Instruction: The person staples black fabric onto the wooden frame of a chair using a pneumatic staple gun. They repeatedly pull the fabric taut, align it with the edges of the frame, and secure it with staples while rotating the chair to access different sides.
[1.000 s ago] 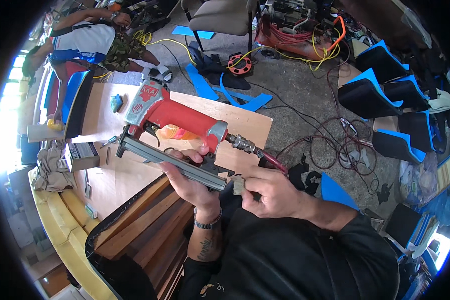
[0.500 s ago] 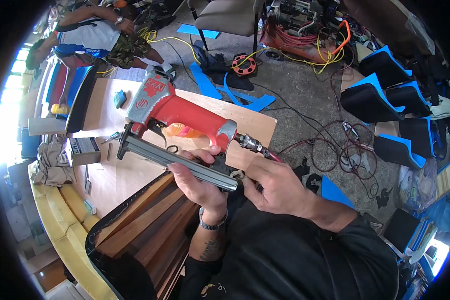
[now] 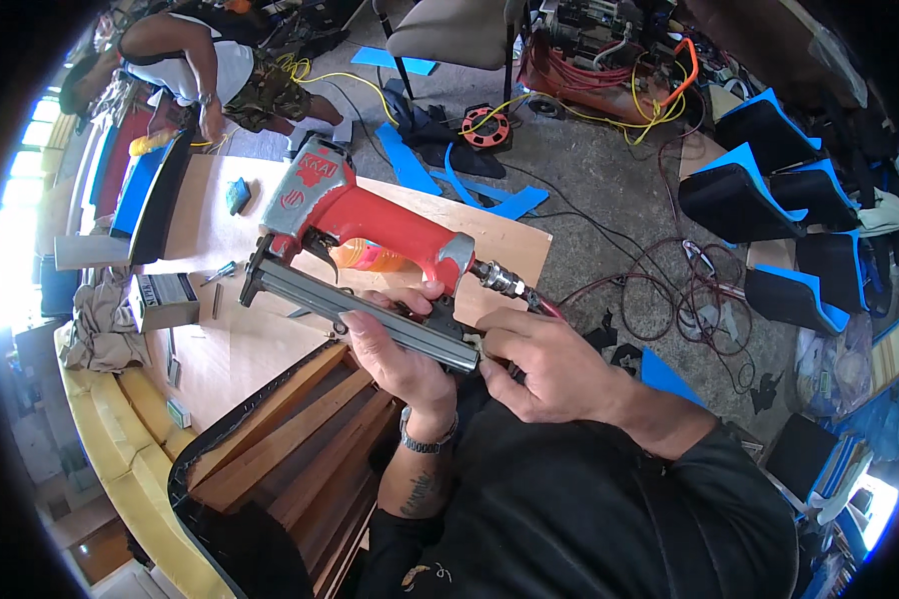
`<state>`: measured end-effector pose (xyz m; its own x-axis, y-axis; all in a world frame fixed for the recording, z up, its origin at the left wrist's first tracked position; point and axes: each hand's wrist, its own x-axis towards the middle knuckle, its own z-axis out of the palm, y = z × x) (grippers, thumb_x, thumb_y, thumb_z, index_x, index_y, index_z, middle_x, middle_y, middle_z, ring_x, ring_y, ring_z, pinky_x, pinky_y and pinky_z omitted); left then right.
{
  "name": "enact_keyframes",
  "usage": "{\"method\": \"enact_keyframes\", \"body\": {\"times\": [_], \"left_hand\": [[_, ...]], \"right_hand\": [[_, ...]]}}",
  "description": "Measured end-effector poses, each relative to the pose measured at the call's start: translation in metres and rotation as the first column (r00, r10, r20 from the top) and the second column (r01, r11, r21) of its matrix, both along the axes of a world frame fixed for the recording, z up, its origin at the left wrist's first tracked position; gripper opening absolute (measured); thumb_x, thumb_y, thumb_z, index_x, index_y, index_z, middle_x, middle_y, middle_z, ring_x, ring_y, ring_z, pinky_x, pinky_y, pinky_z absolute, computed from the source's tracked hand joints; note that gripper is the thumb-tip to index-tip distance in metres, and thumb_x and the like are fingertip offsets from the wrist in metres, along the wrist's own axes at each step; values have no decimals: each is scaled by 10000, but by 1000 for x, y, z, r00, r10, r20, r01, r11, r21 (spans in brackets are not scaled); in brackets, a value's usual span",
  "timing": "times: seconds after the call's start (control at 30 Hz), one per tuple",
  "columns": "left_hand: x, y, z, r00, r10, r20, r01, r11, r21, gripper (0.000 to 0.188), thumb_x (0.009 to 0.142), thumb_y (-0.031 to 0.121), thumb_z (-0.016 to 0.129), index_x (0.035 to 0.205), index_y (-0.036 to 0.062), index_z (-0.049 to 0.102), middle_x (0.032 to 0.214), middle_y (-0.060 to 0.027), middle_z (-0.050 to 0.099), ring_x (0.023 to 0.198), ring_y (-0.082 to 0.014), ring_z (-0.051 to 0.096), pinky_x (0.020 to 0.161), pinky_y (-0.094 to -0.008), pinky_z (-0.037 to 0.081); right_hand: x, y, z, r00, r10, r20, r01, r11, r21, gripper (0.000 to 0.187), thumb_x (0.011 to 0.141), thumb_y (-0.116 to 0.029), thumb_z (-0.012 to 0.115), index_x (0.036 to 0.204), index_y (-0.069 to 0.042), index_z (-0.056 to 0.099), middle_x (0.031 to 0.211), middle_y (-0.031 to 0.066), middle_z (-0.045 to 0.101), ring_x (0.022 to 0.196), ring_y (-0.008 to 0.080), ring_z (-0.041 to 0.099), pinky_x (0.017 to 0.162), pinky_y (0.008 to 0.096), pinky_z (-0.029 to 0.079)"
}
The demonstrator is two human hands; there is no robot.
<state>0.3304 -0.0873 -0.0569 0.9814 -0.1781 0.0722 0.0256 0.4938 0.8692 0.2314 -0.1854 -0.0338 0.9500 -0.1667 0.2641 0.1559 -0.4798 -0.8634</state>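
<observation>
A red and silver pneumatic staple gun (image 3: pixel 385 225) is held up in front of me, tilted, its nose toward the far left. From below, my left hand (image 3: pixel 410 374) wraps around its long grey magazine (image 3: pixel 355 314), thumb along the near side. My right hand (image 3: pixel 559 364) is closed in a pinch at the magazine's rear end; its fingertips hide the small part there. A metal air coupling (image 3: pixel 499 282) with a dark red hose joins the handle's end. Directly below is a wooden frame (image 3: pixel 270 429) with black edging.
Behind the gun lies a light wooden board (image 3: pixel 210 225) bearing an orange bottle (image 3: pixel 370 257) and a small box (image 3: pixel 163 301). A person (image 3: pixel 195 75) stands at the far left. Hoses (image 3: pixel 669 270) coil on the floor; black and blue curved panels (image 3: pixel 744 205) stand right. A chair (image 3: pixel 449 35) stands behind.
The staple gun has shifted very slightly to the right, both hands keeping their hold. The person at the far left has moved an arm, and the yellow item there sits higher.
</observation>
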Motion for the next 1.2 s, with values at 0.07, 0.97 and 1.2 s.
{"method": "enact_keyframes", "body": {"times": [0.07, 0.97, 1.2], "left_hand": [[1, -1, -2, 1000, -14, 9, 14, 999, -28, 418, 960, 454, 385, 943, 37, 408, 726, -112, 521, 772, -228, 575, 759, -373, 460], [-37, -3, -81, 968, -244, -57, 251, 931, 265, 268, 820, 10, 541, 1069, 13, 441, 1000, -91, 548, 967, -155, 537, 832, -316, 458], [-81, -16, -114, 762, -553, -337, 527, 832, -173, 408, 782, -3, 527, 1173, 22, 415, 988, -51, 497, 938, -130, 527, 829, -289, 463]], "right_hand": [[1, 4, 5, 999, -19, -32, 20, 1000, 10, 82, 750, -51, 595, 764, 25, 566, 892, 151, 568, 757, 319, 576, 664, 373, 482], [-23, -21, -42, 849, -22, -528, -44, 993, -114, 462, 800, -324, 688, 1057, 38, 558, 579, 102, 556, 472, 189, 540, 468, 304, 424], [-24, -96, -159, 912, -21, -409, 269, 784, 560, 498, 814, -327, 692, 1193, -68, 501, 804, -3, 569, 631, 66, 523, 559, 212, 421]]}}
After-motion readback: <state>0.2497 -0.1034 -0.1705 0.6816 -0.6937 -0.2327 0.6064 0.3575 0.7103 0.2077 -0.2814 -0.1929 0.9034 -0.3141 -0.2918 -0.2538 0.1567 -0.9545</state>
